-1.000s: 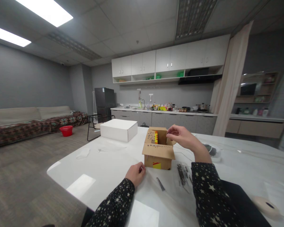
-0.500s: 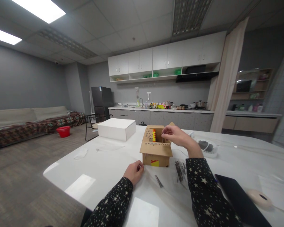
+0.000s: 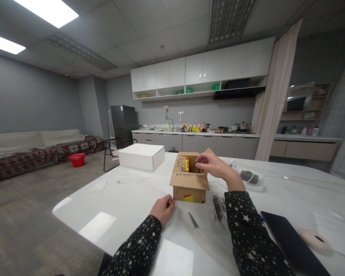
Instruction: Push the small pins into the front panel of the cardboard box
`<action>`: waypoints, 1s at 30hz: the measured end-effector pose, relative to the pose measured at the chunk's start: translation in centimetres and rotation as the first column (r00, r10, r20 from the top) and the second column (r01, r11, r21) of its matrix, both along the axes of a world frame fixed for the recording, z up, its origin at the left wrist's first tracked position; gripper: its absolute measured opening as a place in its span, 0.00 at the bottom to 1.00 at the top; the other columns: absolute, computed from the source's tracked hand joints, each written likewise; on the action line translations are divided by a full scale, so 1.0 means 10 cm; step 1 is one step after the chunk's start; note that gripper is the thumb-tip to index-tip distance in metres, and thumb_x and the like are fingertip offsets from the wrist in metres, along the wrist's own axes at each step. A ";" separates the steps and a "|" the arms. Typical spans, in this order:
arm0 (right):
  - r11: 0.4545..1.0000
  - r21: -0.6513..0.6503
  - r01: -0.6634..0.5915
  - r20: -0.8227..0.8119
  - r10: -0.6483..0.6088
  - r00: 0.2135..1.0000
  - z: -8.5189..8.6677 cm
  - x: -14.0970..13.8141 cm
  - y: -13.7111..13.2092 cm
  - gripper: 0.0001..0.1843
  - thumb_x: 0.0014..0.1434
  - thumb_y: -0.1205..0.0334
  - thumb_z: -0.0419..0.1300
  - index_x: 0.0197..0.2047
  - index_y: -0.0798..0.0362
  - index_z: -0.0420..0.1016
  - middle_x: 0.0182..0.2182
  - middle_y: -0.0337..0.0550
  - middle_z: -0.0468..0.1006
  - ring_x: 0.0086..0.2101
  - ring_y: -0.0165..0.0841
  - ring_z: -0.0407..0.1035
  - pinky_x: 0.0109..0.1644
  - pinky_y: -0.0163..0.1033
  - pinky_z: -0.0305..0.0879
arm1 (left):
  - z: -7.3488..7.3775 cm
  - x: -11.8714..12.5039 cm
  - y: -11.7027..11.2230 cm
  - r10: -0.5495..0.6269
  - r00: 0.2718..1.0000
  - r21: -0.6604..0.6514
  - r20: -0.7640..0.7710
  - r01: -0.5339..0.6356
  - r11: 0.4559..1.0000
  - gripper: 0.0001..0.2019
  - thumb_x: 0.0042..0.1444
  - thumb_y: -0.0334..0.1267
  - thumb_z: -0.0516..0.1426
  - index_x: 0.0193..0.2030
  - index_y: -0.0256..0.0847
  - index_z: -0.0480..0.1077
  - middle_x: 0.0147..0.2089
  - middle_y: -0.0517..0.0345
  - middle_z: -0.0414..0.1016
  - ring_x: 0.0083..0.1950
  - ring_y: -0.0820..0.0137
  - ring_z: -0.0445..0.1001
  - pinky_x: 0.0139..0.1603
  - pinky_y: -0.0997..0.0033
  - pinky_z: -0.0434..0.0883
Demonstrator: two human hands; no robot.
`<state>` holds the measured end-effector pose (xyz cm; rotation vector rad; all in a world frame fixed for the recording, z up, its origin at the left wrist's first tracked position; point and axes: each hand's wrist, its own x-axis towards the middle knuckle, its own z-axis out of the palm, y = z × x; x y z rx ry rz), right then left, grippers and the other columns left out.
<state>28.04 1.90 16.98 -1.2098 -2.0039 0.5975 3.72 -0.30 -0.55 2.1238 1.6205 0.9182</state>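
My right hand (image 3: 209, 165) is closed in a pinch over the cardboard box (image 3: 189, 193), holding a thin nail-like piece (image 3: 197, 171) upright at the flap. Rows of small round heads (image 3: 181, 174) stud the box's flaps, and a shank hangs under the front flap. Beside the box's front left corner, my left hand (image 3: 163, 209) rests on the table with its fingers curled; what they hold, if anything, is too small to make out. Long metal pieces (image 3: 193, 220) lie in front of the box. A clear bag (image 3: 219, 209) of dark thin pieces lies near my right sleeve.
On the white table (image 3: 126, 207) stands a white box (image 3: 140, 156) at the back left. A dark tablet-like slab (image 3: 293, 241) and a beige rounded object (image 3: 314, 240) lie at the right. Behind them is a white tray (image 3: 253, 182) with a grey item and cable.
My right hand has shifted very slightly left, with the nail-like piece still upright at the flap. My left hand has not moved.
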 end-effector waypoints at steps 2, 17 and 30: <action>1.000 0.003 -0.007 0.001 0.007 1.000 -0.01 0.00 0.01 0.04 0.56 0.64 0.60 0.35 0.55 0.71 0.29 0.40 0.76 0.31 0.31 0.71 0.35 0.36 0.66 | 0.00 0.00 0.00 0.002 1.000 -0.007 -0.002 -0.002 1.000 0.07 0.56 0.31 0.51 0.32 0.39 0.70 0.24 0.63 0.66 0.28 0.73 0.64 0.32 0.75 0.57; 1.000 -0.008 -0.006 0.044 0.006 0.999 -0.03 0.00 0.03 0.02 0.54 0.67 0.61 0.32 0.54 0.71 0.29 0.40 0.77 0.29 0.30 0.71 0.32 0.34 0.65 | 0.04 0.01 -0.03 0.000 1.000 -0.006 0.013 0.000 1.000 0.06 0.55 0.31 0.52 0.31 0.39 0.70 0.24 0.63 0.66 0.28 0.73 0.63 0.32 0.75 0.57; 0.999 -0.045 0.008 0.015 -0.007 1.000 0.04 -0.02 -0.05 0.04 0.57 0.66 0.60 0.38 0.56 0.73 0.32 0.42 0.78 0.28 0.28 0.71 0.32 0.33 0.66 | 0.02 0.00 -0.02 0.005 1.000 -0.012 0.012 -0.005 1.000 0.06 0.56 0.32 0.51 0.31 0.39 0.70 0.24 0.63 0.65 0.28 0.73 0.63 0.33 0.74 0.57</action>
